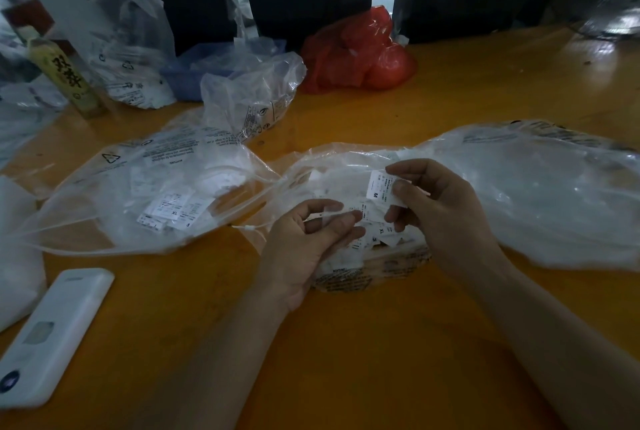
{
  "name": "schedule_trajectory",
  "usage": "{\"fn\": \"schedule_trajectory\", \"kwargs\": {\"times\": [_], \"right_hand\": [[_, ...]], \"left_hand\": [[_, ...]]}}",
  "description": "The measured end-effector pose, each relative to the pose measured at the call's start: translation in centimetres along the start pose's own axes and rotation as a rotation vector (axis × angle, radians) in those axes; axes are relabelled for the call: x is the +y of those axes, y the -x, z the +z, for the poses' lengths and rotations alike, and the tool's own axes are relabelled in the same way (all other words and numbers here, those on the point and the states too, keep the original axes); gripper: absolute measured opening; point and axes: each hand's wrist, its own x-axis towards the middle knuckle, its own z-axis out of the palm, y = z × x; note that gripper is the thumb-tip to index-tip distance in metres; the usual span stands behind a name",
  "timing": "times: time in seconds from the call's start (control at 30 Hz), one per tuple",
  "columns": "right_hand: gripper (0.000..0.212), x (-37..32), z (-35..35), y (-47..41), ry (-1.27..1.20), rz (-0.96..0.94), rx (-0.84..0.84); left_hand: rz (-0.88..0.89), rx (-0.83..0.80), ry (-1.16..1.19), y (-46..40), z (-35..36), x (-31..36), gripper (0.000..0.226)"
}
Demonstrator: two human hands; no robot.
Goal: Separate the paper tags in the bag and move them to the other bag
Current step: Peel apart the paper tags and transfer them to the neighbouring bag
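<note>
— Paper tags (372, 221) lying heaped in the clear bag (346, 270) at table (381, 343) centre?
— Yes; right hand (446, 218) pinching one (marked M), left hand (311, 242) curling loosely, gripping nothing.

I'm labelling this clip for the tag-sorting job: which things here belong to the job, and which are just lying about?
Part of the job:
- paper tag marked M, pinched by the right hand
- left hand
- middle bag of tags
- left bag of tags

Just lying about:
- red bag
- bottle
- white device
- blue tray
</note>
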Motion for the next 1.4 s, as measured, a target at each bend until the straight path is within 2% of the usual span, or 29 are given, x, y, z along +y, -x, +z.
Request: {"fn": "schedule_trajectory", "kwargs": {"times": [0.2,0.4,0.53,0.67,0.73,0.8,0.93,1.17,1.4], "right_hand": [[0.026,-0.1,0.0,0.1,0.279,-0.107,0.077],[0.020,-0.4,0.2,0.3,0.342,-0.145,0.120],[0.038,-0.6,0.3,0.5,0.498,-0.175,0.032],[0.019,-0.9,0.7,0.8,0.472,-0.174,-0.112],[0.024,-0.9,0.9,0.9,0.586,-0.213,-0.177],[0.017,-0.7,1.2,1.0,0.671,-0.253,-0.144],[0.013,-0.3,1.6,1.0,0.621,-0.280,-0.046],[0.006,-0.1,2.0,1.2,0.647,-0.353,-0.042],[0.010,0.3,1.7,0.9,0.649,-0.356,-0.032]], "left_hand": [[-0.025,-0.015,0.119,-0.5,-0.3,-0.2,0.011],[0.001,-0.004,0.024,0.0,-0.1,0.2,0.017],[0.065,0.002,-0.014,0.1,0.1,0.0,0.024],[0.160,-0.011,-0.208,0.3,0.2,-0.2,0.028],[0.173,0.000,-0.288,0.3,0.3,-0.3,0.027],[0.125,0.013,-0.241,0.3,0.3,-0.2,0.031],[0.030,-0.001,-0.168,0.3,0.2,0.0,0.030],[0.071,0.136,-0.164,0.1,0.1,0.1,0.019],[0.120,0.093,0.084,0.2,0.3,0.4,0.009]]}}
